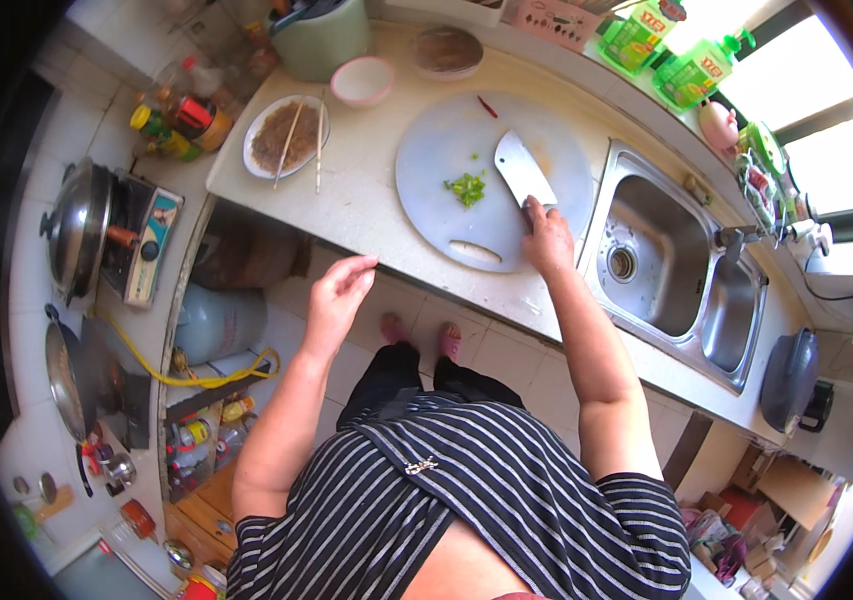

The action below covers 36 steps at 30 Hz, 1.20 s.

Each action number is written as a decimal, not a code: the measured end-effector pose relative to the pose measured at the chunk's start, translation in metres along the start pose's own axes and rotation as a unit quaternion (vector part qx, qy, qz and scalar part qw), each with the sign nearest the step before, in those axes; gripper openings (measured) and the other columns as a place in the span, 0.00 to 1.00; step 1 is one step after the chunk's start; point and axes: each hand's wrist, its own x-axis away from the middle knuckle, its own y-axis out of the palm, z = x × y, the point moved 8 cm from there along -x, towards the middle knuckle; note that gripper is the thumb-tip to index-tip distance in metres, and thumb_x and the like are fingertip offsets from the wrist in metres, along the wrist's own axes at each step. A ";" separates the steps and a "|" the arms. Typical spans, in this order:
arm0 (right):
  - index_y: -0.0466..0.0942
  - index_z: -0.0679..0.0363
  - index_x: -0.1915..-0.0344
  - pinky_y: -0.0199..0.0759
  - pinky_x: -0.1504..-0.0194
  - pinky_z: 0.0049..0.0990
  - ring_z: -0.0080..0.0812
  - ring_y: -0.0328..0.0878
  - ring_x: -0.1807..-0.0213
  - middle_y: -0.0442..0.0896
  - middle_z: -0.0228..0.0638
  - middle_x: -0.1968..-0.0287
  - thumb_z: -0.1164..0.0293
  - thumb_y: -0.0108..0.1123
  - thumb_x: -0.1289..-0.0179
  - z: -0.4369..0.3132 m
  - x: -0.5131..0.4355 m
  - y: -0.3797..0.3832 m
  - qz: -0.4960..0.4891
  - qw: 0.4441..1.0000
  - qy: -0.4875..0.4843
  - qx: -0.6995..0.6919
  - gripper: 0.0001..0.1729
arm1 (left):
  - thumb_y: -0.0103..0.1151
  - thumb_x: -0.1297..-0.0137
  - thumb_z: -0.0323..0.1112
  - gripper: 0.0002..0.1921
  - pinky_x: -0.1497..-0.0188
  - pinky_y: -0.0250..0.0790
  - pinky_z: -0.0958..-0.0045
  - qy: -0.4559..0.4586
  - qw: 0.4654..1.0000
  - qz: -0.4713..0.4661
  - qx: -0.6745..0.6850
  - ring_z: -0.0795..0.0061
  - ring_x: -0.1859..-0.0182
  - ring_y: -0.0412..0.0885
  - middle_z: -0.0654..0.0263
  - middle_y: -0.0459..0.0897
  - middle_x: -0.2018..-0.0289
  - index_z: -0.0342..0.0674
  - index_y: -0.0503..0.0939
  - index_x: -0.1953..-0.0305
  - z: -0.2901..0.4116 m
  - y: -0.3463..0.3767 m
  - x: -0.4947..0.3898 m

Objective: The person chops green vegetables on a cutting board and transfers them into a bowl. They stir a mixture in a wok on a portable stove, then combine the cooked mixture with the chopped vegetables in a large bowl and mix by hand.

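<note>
My right hand is closed around the dark handle of a cleaver, whose broad blade lies over a round white plastic chopping board. A small heap of chopped green vegetable sits on the board, left of the blade. One dried red chili lies near the board's far edge. My left hand hovers in the air by the counter's front edge, its fingers loosely curved and nothing visible in them.
A steel double sink adjoins the board on the right. At the left, chopsticks rest across a plate of brown shredded food. Behind stand a pink-rimmed bowl and a covered round dish. A lidded wok sits on a gas stove.
</note>
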 end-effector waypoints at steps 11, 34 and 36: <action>0.72 0.63 0.44 0.66 0.82 0.20 0.18 0.69 0.83 0.72 0.25 0.79 0.69 0.60 0.29 0.028 0.084 -0.002 0.048 0.755 0.170 -0.632 0.18 | 0.53 0.34 0.29 0.11 0.47 0.74 0.61 0.255 0.907 -0.134 -0.306 0.56 0.49 0.81 0.64 0.84 0.50 0.45 0.85 0.54 0.051 0.146 -0.272; 0.76 0.62 0.46 0.74 0.58 0.22 0.18 0.78 0.63 0.84 0.33 0.66 0.69 0.66 0.34 -0.029 0.038 0.008 -0.058 0.894 0.044 -0.442 0.19 | 0.63 0.35 0.31 0.07 0.60 0.73 0.74 0.065 0.985 -0.065 -0.143 0.77 0.65 0.80 0.68 0.84 0.67 0.42 0.81 0.56 -0.033 0.079 -0.204; 0.76 0.62 0.46 0.74 0.58 0.22 0.19 0.78 0.63 0.84 0.34 0.67 0.70 0.66 0.34 -0.024 0.031 0.001 -0.038 0.908 0.038 -0.415 0.19 | 0.63 0.36 0.30 0.07 0.60 0.74 0.71 0.055 0.979 -0.089 -0.174 0.72 0.65 0.81 0.66 0.84 0.66 0.42 0.81 0.57 -0.040 0.097 -0.182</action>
